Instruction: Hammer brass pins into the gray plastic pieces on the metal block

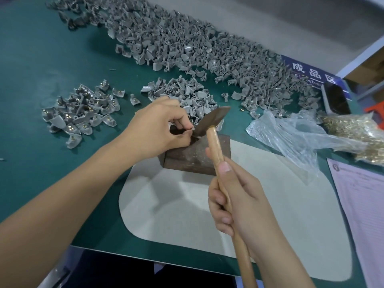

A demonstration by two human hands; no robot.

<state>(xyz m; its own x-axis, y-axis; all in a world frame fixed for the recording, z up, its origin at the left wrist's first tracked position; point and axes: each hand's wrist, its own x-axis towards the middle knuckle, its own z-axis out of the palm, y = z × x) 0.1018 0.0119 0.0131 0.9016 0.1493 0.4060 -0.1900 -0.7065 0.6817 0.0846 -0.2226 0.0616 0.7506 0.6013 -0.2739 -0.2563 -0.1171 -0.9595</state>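
Right hand (239, 196): I wrap my fingers round the hammer (216, 142) handle, head low over the block (197, 154).
Left hand (158, 125): I pinch a small piece at the block's far edge; pin and piece are mostly hidden by my fingers.
Strike: short, square taps; fingertips kept beside the head's path.
Supply: gray pieces (187, 50) beyond; pinned pile (83, 111) left; brass pins (357, 129) right.
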